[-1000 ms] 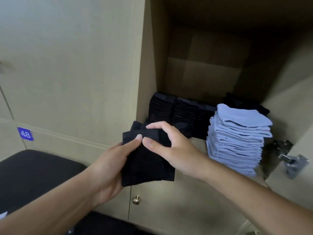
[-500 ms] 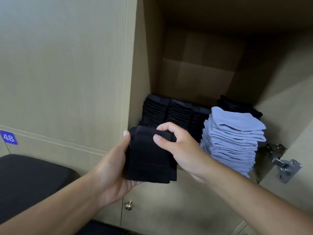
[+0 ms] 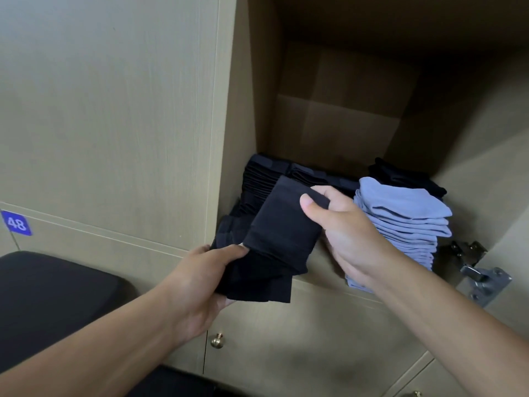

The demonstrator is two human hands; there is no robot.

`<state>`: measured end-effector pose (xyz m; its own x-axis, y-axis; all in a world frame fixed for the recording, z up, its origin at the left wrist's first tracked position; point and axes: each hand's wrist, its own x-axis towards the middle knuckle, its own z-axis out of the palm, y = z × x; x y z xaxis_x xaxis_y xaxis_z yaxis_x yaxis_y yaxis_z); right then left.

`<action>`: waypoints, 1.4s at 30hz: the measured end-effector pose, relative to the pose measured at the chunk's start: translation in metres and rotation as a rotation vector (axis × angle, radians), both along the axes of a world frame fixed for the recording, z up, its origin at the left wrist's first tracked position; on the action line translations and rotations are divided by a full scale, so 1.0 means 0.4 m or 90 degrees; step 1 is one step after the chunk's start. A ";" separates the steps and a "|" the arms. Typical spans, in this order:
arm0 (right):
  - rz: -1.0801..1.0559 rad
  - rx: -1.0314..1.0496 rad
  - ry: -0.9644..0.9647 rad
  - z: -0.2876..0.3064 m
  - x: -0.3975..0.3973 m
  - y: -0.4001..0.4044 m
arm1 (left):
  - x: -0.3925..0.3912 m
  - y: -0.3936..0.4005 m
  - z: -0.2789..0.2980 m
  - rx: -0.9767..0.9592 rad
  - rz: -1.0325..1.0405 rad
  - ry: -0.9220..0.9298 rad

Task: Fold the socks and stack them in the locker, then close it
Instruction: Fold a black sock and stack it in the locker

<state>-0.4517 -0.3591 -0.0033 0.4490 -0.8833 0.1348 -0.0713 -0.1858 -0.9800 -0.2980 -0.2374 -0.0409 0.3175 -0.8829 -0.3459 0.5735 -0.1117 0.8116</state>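
**Now a soft black sock, held at both ends**

Now we hold a folded black sock (image 3: 282, 230) just in front of the open locker (image 3: 337, 116), at its lower edge. Our right hand (image 3: 347, 233) pinches the upper end, thumb on top and fingers curled behind the cloth. Our left hand (image 3: 200, 279) grips the lower end, fingers curled under and thumb pressed on the fabric.

Inside, black stacks (image 3: 266, 176) fill the left and back, and a tall blue stack (image 3: 403, 224) stands at the right, just beside our right hand.

We judge the sock light, limp and thin. It will sag and unfold if held by one corner, so we should keep the layers clamped together across the fold, thumb above and fingers below. It is not fragile and not slippery. The risk, we think, is brushing the blue stack, whose edges already lean outward, while we carry the sock toward the black stacks.
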 end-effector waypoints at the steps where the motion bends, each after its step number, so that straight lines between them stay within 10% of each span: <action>1: -0.025 -0.035 -0.005 0.009 -0.002 -0.001 | 0.003 0.000 -0.004 0.004 0.011 -0.002; 9: -0.078 -0.469 0.029 0.069 0.003 0.079 | -0.003 -0.001 -0.007 -0.027 -0.021 0.028; 14: 0.136 -0.471 0.370 0.062 0.011 0.108 | 0.000 -0.008 0.001 -0.100 -0.036 0.090; 22: -0.001 -0.429 0.173 0.071 -0.007 0.070 | -0.012 0.002 0.004 -0.154 -0.039 0.079; 31: -0.081 -0.070 0.298 0.070 -0.027 0.070 | -0.031 0.000 0.004 -0.230 -0.004 0.066; 42: -0.224 -0.187 0.193 0.098 -0.064 0.033 | -0.055 -0.027 0.004 -0.191 0.065 -0.063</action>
<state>-0.4774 -0.3459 0.0359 0.1901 -0.9321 0.3082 -0.4500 -0.3617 -0.8165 -0.3200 -0.2480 -0.0394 0.4291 -0.9024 -0.0385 0.4867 0.1951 0.8515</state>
